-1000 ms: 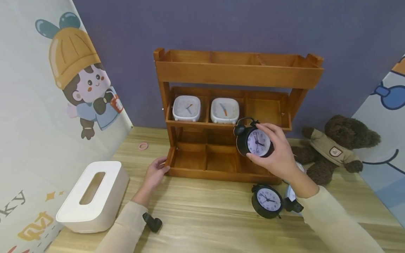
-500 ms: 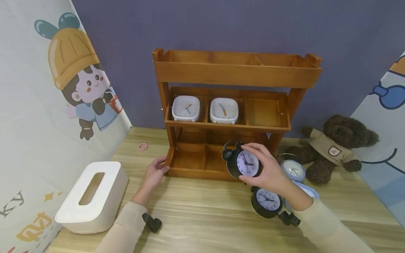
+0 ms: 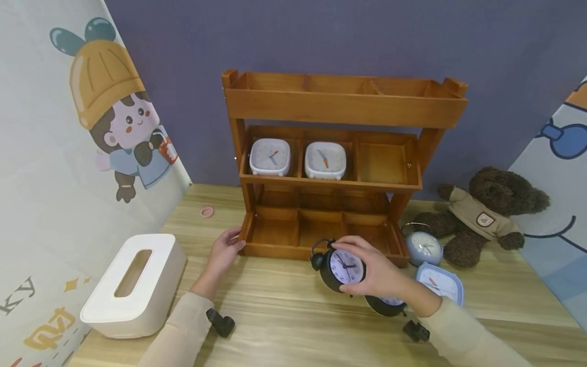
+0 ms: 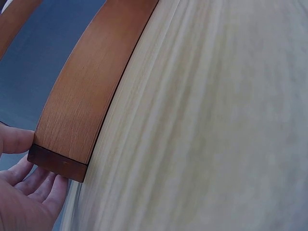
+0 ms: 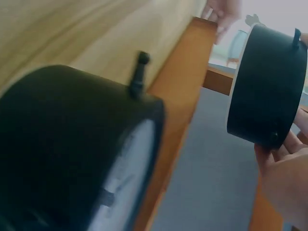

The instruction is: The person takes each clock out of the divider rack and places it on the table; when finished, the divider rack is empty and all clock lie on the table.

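A black twin-bell alarm clock (image 3: 343, 267) is in my right hand (image 3: 380, 272), thumb and fingers round its rim, its white dial facing up toward me. It hangs in front of the bottom tier of a brown wooden shelf (image 3: 344, 108). Partly hidden behind the right hand, a second black alarm clock (image 3: 384, 307) rests on the table; its body (image 5: 62, 139) looms large in the right wrist view. My left hand (image 3: 225, 246) grips the shelf's lower left corner, and the left wrist view shows the thumb and fingers on opposite sides of the wooden end (image 4: 60, 163).
Two white square clocks (image 3: 270, 156) sit in the middle tier. Right of the shelf are a blue round alarm clock (image 3: 424, 247), a blue square clock (image 3: 444, 283) and a brown teddy bear (image 3: 495, 199). At left stand a white tissue box (image 3: 158, 285) and a pink ring (image 3: 207, 212).
My right hand has brought the black alarm clock down and left, from before the middle tier to low in front of the shelf. The left hand has stayed put.
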